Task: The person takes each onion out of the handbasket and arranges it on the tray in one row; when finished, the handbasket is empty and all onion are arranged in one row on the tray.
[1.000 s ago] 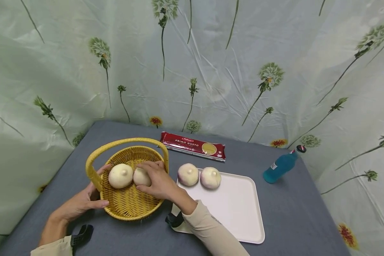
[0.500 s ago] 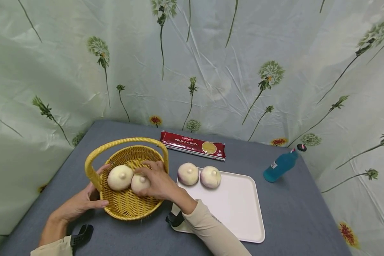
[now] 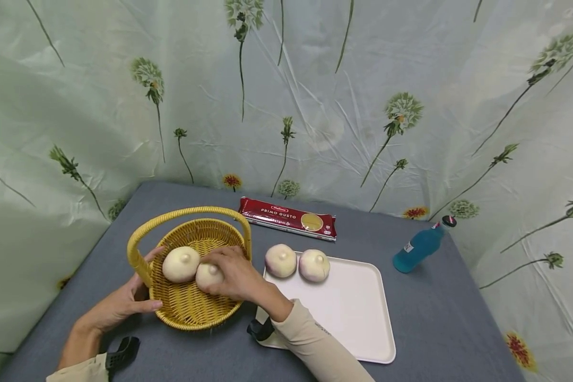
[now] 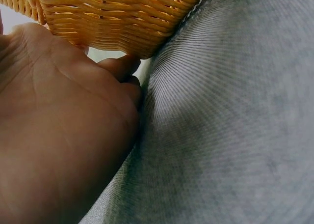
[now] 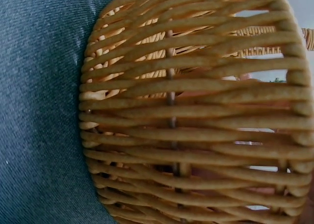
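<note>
Head view, left of centre: right hand (image 3: pixel 236 273) grips the nearer pale bulb (image 3: pixel 207 279) inside the yellow wicker basket (image 3: pixel 191 310), fingers bent over it, just beside the second pale bulb (image 3: pixel 180 265). Left hand (image 3: pixel 118 306), lower left, holds the basket's side — thumb low at the front, fingers round the outer wall; the wrist view shows fingertips at its base. Two purple-tinged bulbs (image 3: pixel 314 266) sit at the upper-left corner of the white tray (image 3: pixel 344 313), lower centre-right — red packet (image 3: pixel 288 218) above, blue bottle (image 3: pixel 417 249) at right.
</note>
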`<state>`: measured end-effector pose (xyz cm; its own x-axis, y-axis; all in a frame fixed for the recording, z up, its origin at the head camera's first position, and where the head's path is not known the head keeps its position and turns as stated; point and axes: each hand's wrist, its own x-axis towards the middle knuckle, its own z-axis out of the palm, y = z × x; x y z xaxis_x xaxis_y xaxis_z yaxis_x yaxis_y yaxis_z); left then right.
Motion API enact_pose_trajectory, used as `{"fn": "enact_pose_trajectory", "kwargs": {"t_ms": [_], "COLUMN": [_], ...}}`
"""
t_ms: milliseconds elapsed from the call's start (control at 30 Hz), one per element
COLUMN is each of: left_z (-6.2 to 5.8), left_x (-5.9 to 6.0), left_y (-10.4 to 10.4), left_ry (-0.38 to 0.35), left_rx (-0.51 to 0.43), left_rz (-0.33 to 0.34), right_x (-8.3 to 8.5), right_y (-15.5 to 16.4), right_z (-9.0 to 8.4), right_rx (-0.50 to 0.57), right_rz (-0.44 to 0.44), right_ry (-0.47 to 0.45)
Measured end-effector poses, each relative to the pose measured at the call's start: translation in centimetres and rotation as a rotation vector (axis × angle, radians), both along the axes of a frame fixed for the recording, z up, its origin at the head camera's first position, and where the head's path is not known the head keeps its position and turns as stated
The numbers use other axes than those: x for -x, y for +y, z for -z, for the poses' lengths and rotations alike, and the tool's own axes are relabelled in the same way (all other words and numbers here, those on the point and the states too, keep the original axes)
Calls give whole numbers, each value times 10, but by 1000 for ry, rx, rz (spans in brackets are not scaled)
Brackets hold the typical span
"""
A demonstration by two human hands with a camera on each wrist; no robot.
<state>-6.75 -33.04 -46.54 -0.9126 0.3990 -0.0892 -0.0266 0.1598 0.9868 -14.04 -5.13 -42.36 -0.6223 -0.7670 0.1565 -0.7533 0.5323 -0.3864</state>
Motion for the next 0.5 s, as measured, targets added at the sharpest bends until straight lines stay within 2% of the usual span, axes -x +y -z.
{"fn": "enact_pose_trajectory", "kwargs": {"t_ms": [267,367,500], "left_z": [1,0,-2], "left_x": [0,0,-1], "left_y": [1,2,1], "left_ry": [1,18,5], "left_rx": [-1,-3,-3], "left_rz": [-1,3,1], "right_x": [0,0,2], "right_y": [4,4,4], "right_z": [0,-1,-1], "right_rx": [-27,-21,0], "right_rz": [-15,-15,-41], "right_ry": [-55,-56,-21]}}
